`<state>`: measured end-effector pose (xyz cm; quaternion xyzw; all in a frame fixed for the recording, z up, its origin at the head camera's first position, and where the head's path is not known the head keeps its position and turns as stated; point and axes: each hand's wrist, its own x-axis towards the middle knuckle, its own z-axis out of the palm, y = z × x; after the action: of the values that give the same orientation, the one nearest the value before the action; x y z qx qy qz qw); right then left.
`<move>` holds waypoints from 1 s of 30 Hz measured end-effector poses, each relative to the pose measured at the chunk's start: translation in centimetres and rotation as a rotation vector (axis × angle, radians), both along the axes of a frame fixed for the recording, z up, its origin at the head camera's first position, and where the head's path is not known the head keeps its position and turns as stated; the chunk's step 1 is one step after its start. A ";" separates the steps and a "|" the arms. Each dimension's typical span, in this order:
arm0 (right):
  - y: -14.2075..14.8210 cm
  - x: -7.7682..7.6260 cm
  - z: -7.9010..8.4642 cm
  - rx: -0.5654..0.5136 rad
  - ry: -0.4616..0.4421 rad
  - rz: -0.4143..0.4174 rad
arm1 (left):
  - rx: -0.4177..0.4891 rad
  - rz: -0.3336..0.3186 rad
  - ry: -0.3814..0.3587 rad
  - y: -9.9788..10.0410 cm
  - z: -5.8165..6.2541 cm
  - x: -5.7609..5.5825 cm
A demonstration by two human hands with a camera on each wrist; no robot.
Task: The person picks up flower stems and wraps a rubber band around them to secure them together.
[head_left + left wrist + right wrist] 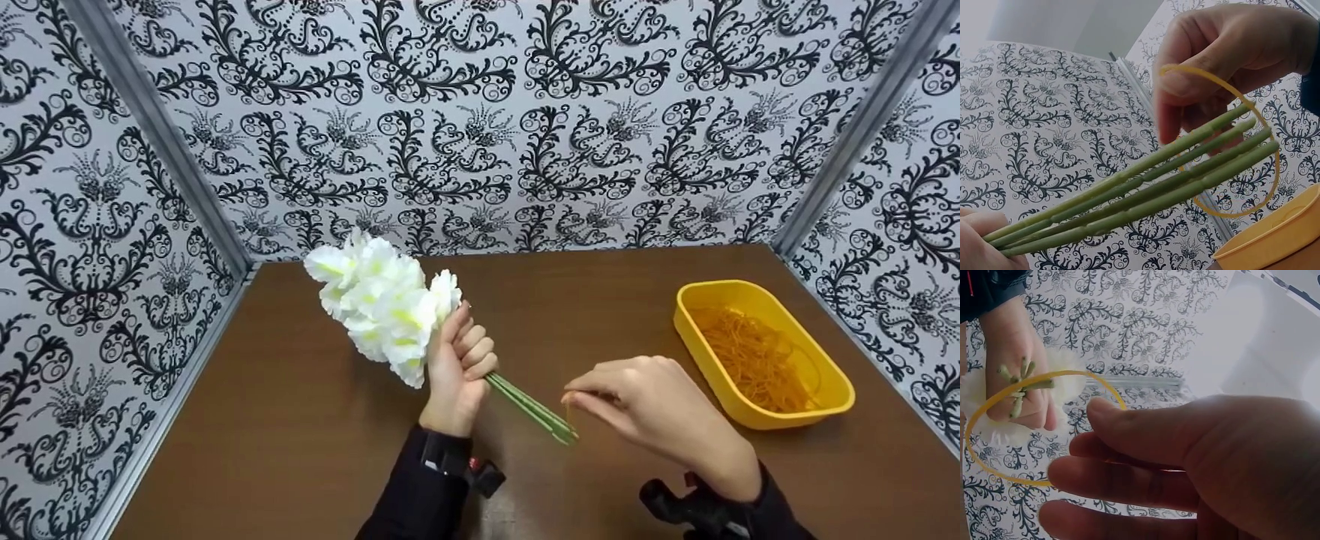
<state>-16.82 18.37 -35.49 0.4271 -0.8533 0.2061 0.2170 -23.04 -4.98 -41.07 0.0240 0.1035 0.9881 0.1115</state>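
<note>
My left hand (459, 367) grips a bunch of white artificial flowers (382, 300) just below the blooms. Its green stems (1145, 185) stick out from the fist toward the lower right, their cut ends slightly fanned. By those ends, my right hand (652, 405) pinches a yellow-orange rubber band (1230, 215) between thumb and fingertips. In the left wrist view the band hangs as a loop around the stem tips. The right wrist view shows the stem ends (1019, 385) behind the loop, with the left fist and petals beyond.
A yellow plastic tray (690, 345) stands at the right of the brown table (300, 450), holding a heap of rubber bands (750, 360). Patterned black-and-white panels (480, 135) with grey metal posts enclose the table at the back and sides.
</note>
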 end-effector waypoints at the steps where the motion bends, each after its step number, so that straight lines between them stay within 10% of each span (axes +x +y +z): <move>1: 0.0 -0.1 -0.1 -0.001 0.001 0.000 | -0.001 -0.012 0.006 0.1 0.0 0.1; 30: -2.4 -1.5 -1.9 -0.112 -0.010 -0.033 | -0.098 -0.076 0.058 2.3 -0.8 0.9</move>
<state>-18.29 15.93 -37.37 0.3992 -0.8483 0.2522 0.2398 -22.18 -2.67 -41.87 0.0509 0.1540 0.9758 0.1467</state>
